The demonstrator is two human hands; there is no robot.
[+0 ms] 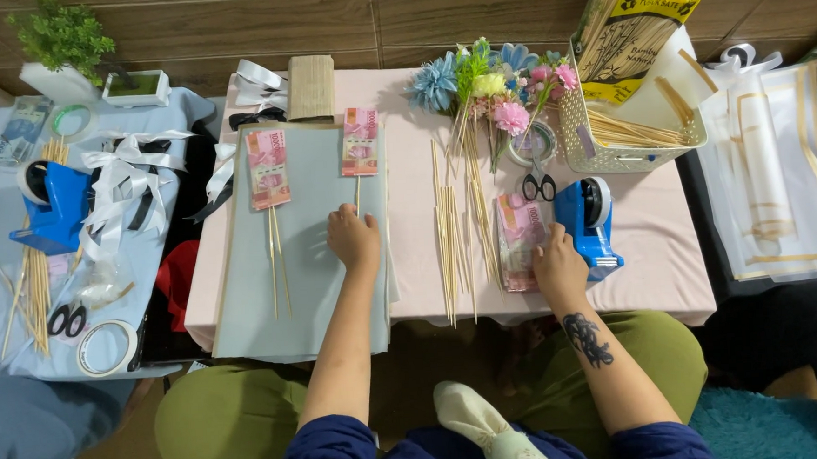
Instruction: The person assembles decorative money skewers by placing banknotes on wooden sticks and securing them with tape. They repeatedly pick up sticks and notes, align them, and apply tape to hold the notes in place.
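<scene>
Two pink banknote fans on skewers are lying on the grey paper sheet [318,290]. Left hand [353,239] is pinching the stick of the right-side fan [360,142], which sits at its 12 o'clock; the other fan [267,168] is at 10. Right hand [560,266] is resting on the banknote stack [519,238], fingers curled, blue tape dispenser [590,222] crowding it at 1 o'clock. Loose skewers [451,232] are lying between the hands.

Illumination is bright, even and diffuse, apparently from overhead; shadows are soft and short, lying just beside the left hand [353,240] and right hand [560,266]. Focus is sharp throughout, with no motion blur. Wide-angle distortion bends the far wall and the scene's left and right edges; glare is mild on the clear wrapping sheets [778,173] at right.
</scene>
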